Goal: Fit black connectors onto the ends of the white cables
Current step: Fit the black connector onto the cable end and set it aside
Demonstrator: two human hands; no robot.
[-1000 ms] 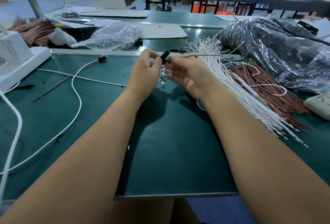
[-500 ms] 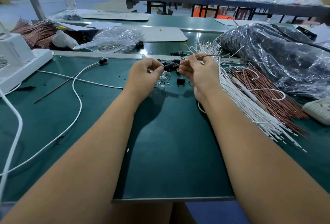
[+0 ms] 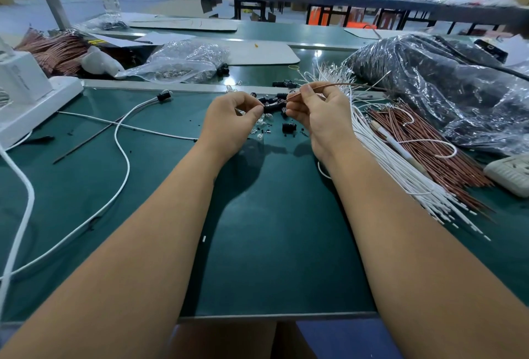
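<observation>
My left hand (image 3: 232, 121) pinches a small black connector (image 3: 271, 107) between thumb and forefinger. My right hand (image 3: 317, 113) pinches the end of a thin brown wire (image 3: 343, 85) that trails off to the right, its tip meeting the connector. Loose black connectors (image 3: 288, 127) and small clear parts lie on the green mat just beyond and below my fingers. A bundle of white cables (image 3: 400, 169) fans out to the right of my right wrist.
Brown wires (image 3: 423, 146) lie beside the white bundle, with a black plastic bag (image 3: 446, 92) behind. A long white cable with a black connector (image 3: 164, 97) curves across the left mat. A white device (image 3: 31, 95) stands at left, a power strip (image 3: 512, 174) at right.
My hands have dropped slightly towards the mat and drawn closer together. The connector now lies level between my fingertips, and the brown wire's tip has come up to it.
</observation>
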